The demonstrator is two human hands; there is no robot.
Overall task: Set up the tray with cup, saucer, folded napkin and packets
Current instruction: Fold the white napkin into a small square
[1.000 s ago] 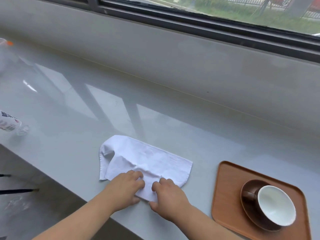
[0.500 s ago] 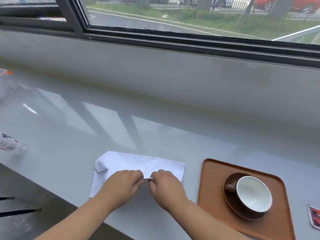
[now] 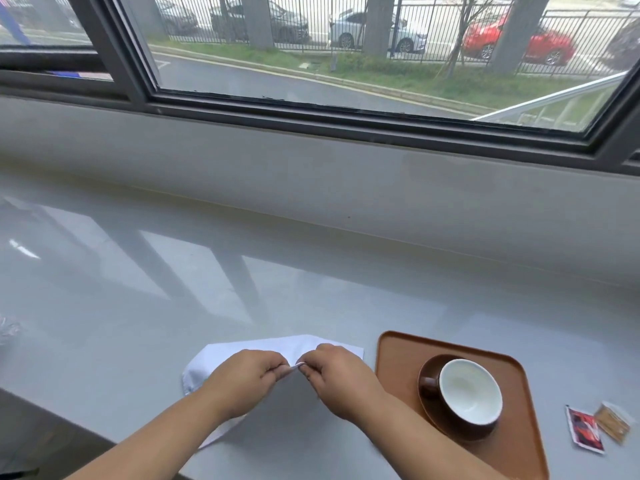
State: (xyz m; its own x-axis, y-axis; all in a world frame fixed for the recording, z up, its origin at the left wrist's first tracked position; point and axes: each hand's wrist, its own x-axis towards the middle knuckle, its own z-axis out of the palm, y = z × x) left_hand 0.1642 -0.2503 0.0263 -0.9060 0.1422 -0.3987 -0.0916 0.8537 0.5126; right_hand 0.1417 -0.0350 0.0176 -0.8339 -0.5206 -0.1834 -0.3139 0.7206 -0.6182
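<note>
A white cloth napkin (image 3: pixel 270 349) lies on the grey counter near its front edge. My left hand (image 3: pixel 244 379) and my right hand (image 3: pixel 337 377) sit side by side on it, each pinching the napkin's near edge between thumb and fingers. To the right lies a brown tray (image 3: pixel 394 362) holding a brown saucer (image 3: pixel 427 407) with a brown cup (image 3: pixel 471 396), white inside, handle to the left. Right of the tray, a red packet (image 3: pixel 585 429) and a tan packet (image 3: pixel 612 422) rest on the counter.
The glossy grey counter (image 3: pixel 173 289) runs to a low wall under a dark-framed window (image 3: pixel 311 109). The counter's front edge cuts diagonally at lower left. A clear plastic item (image 3: pixel 7 329) shows at the far left edge.
My hands have drawn together and lifted the napkin's near edge, folding it narrower. The view has tilted up and shifted right, bringing the packets into sight.
</note>
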